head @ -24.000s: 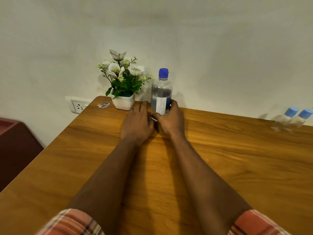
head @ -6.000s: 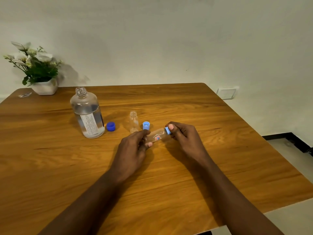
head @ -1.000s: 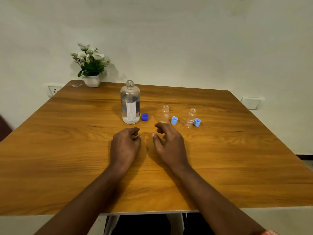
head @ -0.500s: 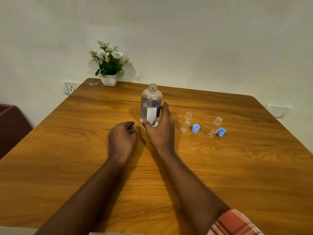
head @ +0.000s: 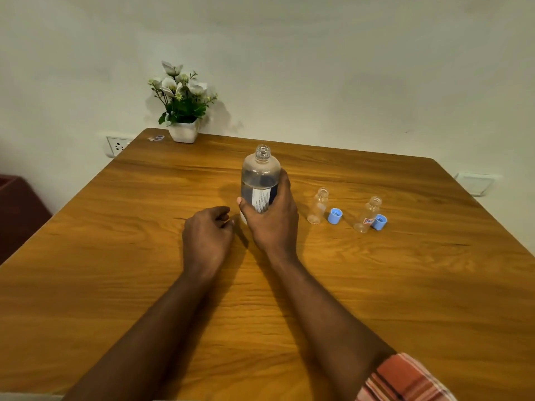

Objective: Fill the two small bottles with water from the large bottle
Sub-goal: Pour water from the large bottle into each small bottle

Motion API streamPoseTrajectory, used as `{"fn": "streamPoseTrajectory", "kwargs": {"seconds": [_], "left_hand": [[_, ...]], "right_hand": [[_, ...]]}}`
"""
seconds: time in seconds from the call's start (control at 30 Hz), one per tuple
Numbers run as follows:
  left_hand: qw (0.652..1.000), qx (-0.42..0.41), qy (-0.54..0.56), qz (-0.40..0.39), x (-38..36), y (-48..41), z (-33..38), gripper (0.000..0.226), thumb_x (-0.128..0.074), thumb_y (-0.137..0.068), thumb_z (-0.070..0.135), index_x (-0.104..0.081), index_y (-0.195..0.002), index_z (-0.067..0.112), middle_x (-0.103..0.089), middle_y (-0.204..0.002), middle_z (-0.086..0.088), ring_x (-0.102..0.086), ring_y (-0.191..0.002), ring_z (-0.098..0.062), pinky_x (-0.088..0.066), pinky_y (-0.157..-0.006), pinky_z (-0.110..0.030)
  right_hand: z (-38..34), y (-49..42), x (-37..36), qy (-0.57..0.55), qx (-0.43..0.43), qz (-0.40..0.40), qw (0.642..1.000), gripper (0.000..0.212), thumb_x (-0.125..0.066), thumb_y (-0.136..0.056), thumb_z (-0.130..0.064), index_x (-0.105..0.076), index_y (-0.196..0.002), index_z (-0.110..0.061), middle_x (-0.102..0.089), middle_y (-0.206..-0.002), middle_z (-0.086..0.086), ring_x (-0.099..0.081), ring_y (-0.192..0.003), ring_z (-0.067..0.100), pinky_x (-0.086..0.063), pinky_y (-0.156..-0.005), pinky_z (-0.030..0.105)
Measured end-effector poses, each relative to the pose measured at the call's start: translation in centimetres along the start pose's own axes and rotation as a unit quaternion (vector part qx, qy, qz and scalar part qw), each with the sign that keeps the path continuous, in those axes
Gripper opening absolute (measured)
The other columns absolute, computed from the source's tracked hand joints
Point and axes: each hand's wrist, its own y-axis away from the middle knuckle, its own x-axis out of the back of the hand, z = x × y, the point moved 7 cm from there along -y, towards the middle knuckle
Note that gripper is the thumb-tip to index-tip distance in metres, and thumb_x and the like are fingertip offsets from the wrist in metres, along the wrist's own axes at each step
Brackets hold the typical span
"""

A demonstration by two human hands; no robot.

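Around the large bottle (head: 260,176), curled fingers (head: 285,185) of right hand (head: 273,224)

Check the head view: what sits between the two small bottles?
One light blue cap, open side up, close beside the plain small bottle. From there to the labelled small bottle it is bare table. The head view shows this.
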Motion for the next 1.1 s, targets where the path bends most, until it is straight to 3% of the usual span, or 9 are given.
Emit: {"fn": "streamPoseTrajectory", "kwargs": {"seconds": [0.17, 0.3, 0.47, 0.6, 0.8, 1.1], "left_hand": [[1.0, -0.012, -0.026, -0.008, -0.3, 0.6, 0.4, 0.034, -0.066, -0.084, 0.011, -0.066, -0.117, 0.008, -0.072, -0.106, -0.011, -0.068, -0.094, -0.021, -0.048, -0.083, -0.026], [0.999, -0.017, -0.038, -0.025, -0.8, 1.2, 1.1, 0.034, -0.066, -0.083, 0.013, -0.067, -0.117, 0.01, -0.072, -0.107, -0.01, -0.068, -0.096, -0.02, -0.049, -0.084, -0.029], [0.998, -0.03, -0.027, -0.049, -2.9, 2.5, 2.8, 0.034, -0.067, -0.083, 0.018, -0.067, -0.117, 0.013, -0.073, -0.106, -0.006, -0.068, -0.096, -0.017, -0.045, -0.081, -0.022], [0.997, -0.042, -0.006, -0.068, -4.9, 3.2, 4.7, 0.036, -0.068, -0.084, 0.021, -0.066, -0.119, 0.012, -0.072, -0.107, -0.006, -0.067, -0.095, -0.016, -0.043, -0.079, -0.021], [0.995, -0.058, 0.019, -0.08, -7.6, 3.1, 6.7, 0.043, -0.071, -0.083, 0.025, -0.062, -0.123, 0.012, -0.071, -0.109, -0.005, -0.065, -0.094, -0.015, -0.044, -0.078, -0.021], [0.996, -0.044, 0.026, -0.072, -10.4, 2.2, 8.7, 0.058, -0.073, -0.081, 0.03, -0.054, -0.132, 0.009, -0.069, -0.112, -0.013, -0.065, -0.098, -0.021, -0.042, -0.076, -0.024]], "right_hand": [[-0.3, 1.9, 2.8, 0.002, 0.023, -0.011, 1.0, 0.087, -0.08, -0.073, -0.04, -0.031, -0.144, -0.026, -0.051, -0.139, -0.009, -0.051, -0.124, 0.01, -0.054, -0.091, 0.036], [-0.2, 3.0, 6.0, -0.005, 0.039, -0.006, 0.999, 0.083, -0.083, -0.071, -0.036, -0.038, -0.14, -0.026, -0.054, -0.134, -0.012, -0.05, -0.119, 0.0, -0.051, -0.09, 0.023], [1.3, 3.5, 9.9, 0.003, 0.033, 0.009, 0.999, 0.084, -0.085, -0.068, -0.035, -0.041, -0.138, -0.022, -0.056, -0.131, -0.012, -0.054, -0.116, 0.002, -0.053, -0.088, 0.027], [2.6, 3.6, 12.7, 0.019, 0.024, 0.022, 0.999, 0.087, -0.085, -0.068, -0.037, -0.039, -0.14, -0.024, -0.052, -0.132, -0.016, -0.05, -0.118, -0.002, -0.052, -0.09, 0.02], [4.5, 3.6, 16.7, 0.031, 0.011, 0.049, 0.998, 0.089, -0.085, -0.067, -0.037, -0.039, -0.142, -0.019, -0.056, -0.131, -0.008, -0.055, -0.117, 0.006, -0.056, -0.087, 0.032], [6.7, 3.3, 21.5, 0.042, -0.003, 0.09, 0.995, 0.084, -0.085, -0.065, -0.034, -0.043, -0.137, -0.022, -0.058, -0.125, -0.013, -0.058, -0.112, 0.006, -0.057, -0.084, 0.037]]}}
